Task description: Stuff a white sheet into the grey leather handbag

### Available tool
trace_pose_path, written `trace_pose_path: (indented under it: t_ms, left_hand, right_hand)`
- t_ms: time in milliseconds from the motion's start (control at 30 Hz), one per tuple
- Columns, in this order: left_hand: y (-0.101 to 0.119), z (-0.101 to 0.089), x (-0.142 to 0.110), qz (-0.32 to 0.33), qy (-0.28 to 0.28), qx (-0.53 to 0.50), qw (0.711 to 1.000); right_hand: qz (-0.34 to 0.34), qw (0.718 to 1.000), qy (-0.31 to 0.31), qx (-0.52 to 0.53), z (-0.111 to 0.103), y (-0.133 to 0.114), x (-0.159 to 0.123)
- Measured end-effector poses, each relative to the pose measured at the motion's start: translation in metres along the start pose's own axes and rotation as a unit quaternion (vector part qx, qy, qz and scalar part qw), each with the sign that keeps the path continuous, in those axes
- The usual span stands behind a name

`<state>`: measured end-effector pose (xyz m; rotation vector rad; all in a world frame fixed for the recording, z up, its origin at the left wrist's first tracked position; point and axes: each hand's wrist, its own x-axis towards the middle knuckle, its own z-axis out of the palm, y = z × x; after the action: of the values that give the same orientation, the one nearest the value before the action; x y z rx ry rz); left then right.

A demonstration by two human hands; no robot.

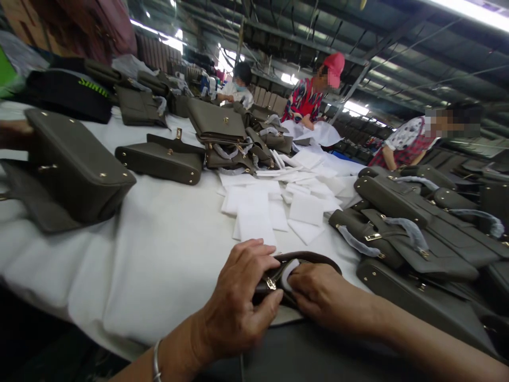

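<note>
A dark olive handbag lies in front of me at the table's near edge, its mouth pulled apart. My left hand grips the rim of that opening, thumb on the near side and fingers over the far side, beside a gold zipper pull. Inside the mouth, my right hand is closed on a folded white foam sheet; its fingertips are hidden within the bag. Just beyond lie several loose white foam sheets, spread in an overlapping heap.
More handbags with wrapped handles are piled on the right. Others lie across the white-covered table. At the far left, another person's hand is at an upturned bag. Co-workers are at the far side.
</note>
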<state>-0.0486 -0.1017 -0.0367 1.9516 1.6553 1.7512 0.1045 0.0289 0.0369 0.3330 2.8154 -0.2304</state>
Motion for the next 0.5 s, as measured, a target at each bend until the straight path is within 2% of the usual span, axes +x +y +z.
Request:
trace_pose_path:
  t_ms: [100,133,200,267,333,500]
  left_hand:
    - [-0.007,0.004,-0.013,-0.122,0.023,-0.077,0.989]
    - [-0.01,0.006,-0.016,-0.163,0.013,-0.1,0.981]
    - [-0.015,0.01,-0.018,-0.218,-0.013,-0.133,0.967]
    - [-0.018,0.012,-0.016,-0.244,-0.02,-0.153,0.957]
    - [-0.019,0.014,-0.013,-0.254,-0.013,-0.169,0.952]
    - [-0.023,0.014,-0.01,-0.245,0.005,-0.19,0.951]
  right_hand:
    - [-0.083,0.986,-0.076,0.125,-0.002,0.003,0.0]
    - [-0.081,0.982,-0.093,0.141,-0.005,0.001,0.0]
    - [-0.017,0.987,-0.111,0.115,-0.01,-0.004,0.001]
    - [0.073,0.988,-0.119,0.063,-0.015,-0.009,0.004]
    - [0.124,0.982,-0.137,0.046,-0.017,-0.011,0.008]
    - [0.132,0.977,-0.148,0.074,-0.008,-0.006,0.026]
